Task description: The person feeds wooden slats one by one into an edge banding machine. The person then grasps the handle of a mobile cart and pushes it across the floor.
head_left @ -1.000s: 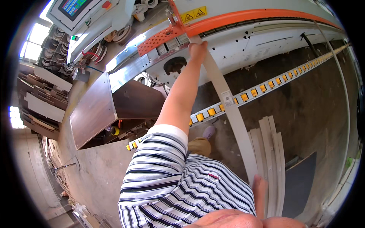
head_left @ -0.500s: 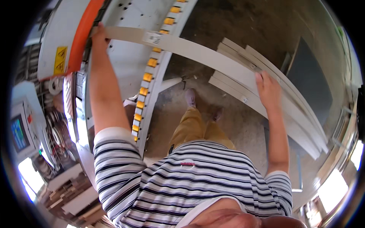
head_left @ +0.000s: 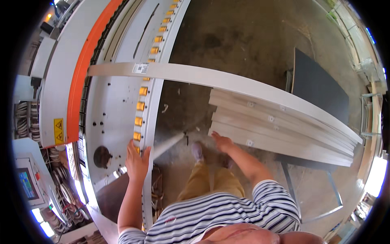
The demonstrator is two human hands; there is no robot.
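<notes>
A long white panel strip (head_left: 195,76) with a printed label runs from under the orange edge of the machine (head_left: 77,81) out to the right, above a stack of similar strips (head_left: 243,122). Neither of my hands is on it. My left hand (head_left: 137,160) rests at the machine's near edge, on the rail of yellow rollers (head_left: 138,121), thumb and fingers apart. Stretched out, my right hand (head_left: 222,142) is beside the near left end of the stack, and nothing shows in it. Whether its fingertips touch the lowest strip I cannot tell.
A dark grey board (head_left: 319,89) stands beyond the stack. Below the stack is a metal frame stand (head_left: 337,191). At the left are a control panel with a screen (head_left: 27,183) and coiled edging rolls (head_left: 61,164). A pale bar (head_left: 168,146) juts from the machine near my feet.
Both hands have let go of the long strip. My left hand has come back toward me onto the roller rail; my right has moved left and down. The view has shifted too.
</notes>
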